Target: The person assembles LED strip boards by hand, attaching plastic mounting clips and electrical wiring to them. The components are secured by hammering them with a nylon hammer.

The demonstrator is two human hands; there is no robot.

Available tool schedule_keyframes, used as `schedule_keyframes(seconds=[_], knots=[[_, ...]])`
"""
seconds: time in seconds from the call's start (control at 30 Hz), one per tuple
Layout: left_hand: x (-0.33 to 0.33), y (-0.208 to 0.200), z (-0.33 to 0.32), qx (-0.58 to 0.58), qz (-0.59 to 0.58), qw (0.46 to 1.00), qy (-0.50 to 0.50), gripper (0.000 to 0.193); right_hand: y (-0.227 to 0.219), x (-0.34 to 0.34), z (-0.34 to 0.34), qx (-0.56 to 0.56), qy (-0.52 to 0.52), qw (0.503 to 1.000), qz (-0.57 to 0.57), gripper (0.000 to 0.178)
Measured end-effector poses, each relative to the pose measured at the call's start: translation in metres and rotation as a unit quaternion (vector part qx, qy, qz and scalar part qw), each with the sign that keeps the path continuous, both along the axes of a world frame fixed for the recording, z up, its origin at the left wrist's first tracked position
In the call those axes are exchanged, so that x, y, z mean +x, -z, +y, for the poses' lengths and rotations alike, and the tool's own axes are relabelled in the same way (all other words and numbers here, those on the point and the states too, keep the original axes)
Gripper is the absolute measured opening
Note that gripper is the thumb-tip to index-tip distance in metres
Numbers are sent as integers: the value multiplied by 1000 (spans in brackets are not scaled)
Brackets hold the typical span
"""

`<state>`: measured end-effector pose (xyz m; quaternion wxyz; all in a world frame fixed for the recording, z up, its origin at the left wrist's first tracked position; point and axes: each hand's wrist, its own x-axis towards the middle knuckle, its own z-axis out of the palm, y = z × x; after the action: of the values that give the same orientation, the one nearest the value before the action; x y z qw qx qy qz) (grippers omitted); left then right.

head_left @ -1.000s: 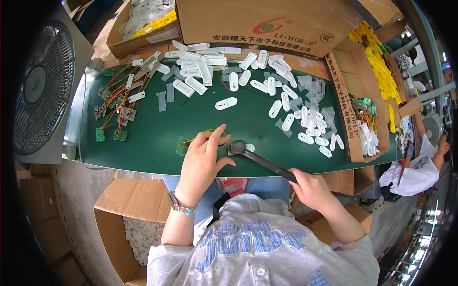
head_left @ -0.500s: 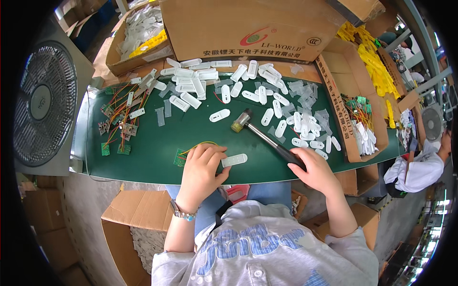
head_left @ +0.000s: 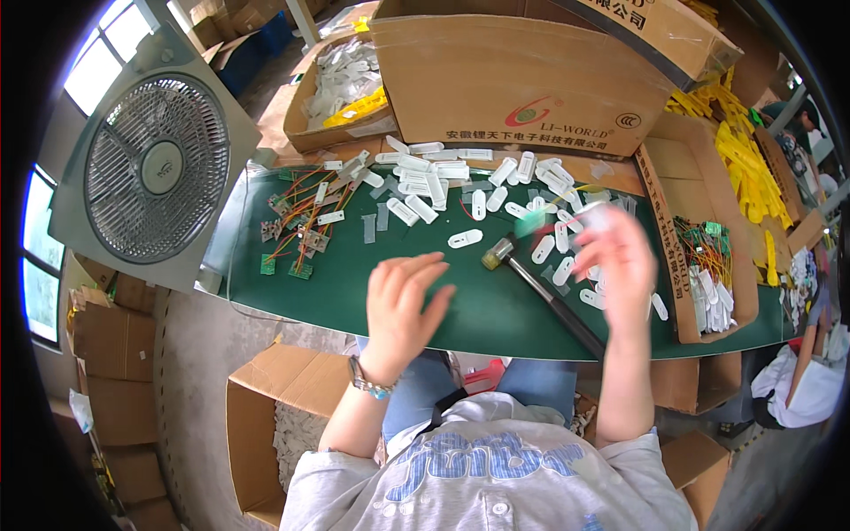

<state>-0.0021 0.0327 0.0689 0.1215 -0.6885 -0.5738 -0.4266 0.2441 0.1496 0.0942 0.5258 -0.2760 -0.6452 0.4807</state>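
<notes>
My right hand (head_left: 615,257) is raised over the right part of the green table (head_left: 416,305), smeared by motion. It grips a white plastic piece (head_left: 595,214) from which a yellow wire and a blurred green circuit board (head_left: 529,222) trail to the left. My left hand (head_left: 403,305) hovers over the near edge with its fingers apart and nothing in them. Between the hands lies a hammer (head_left: 553,305), its head up-left and its black handle reaching the table edge. A single white oval cover (head_left: 465,239) lies beyond the left hand.
White covers (head_left: 416,177) lie heaped along the back. Wired circuit boards (head_left: 305,239) lie at left, near a large fan (head_left: 159,168). An open carton (head_left: 660,239) of wired boards borders the right side; a big cardboard box (head_left: 522,84) stands behind. Another carton (head_left: 288,376) sits below the table.
The wired board with its white piece has gone from beside my left hand into my raised right hand, which has left the hammer handle. My left hand has opened. The whole view has shifted.
</notes>
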Motion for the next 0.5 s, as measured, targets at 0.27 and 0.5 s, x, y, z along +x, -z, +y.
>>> schedule_keyframes(seconds=[0.27,0.5], knots=[[-79,12,17,-13,23,991,-130,21,49,217,40,-16,374,901,-220,42],[-121,11,109,-112,84,982,-129,14,65,261,6,27,457,752,-474,36]])
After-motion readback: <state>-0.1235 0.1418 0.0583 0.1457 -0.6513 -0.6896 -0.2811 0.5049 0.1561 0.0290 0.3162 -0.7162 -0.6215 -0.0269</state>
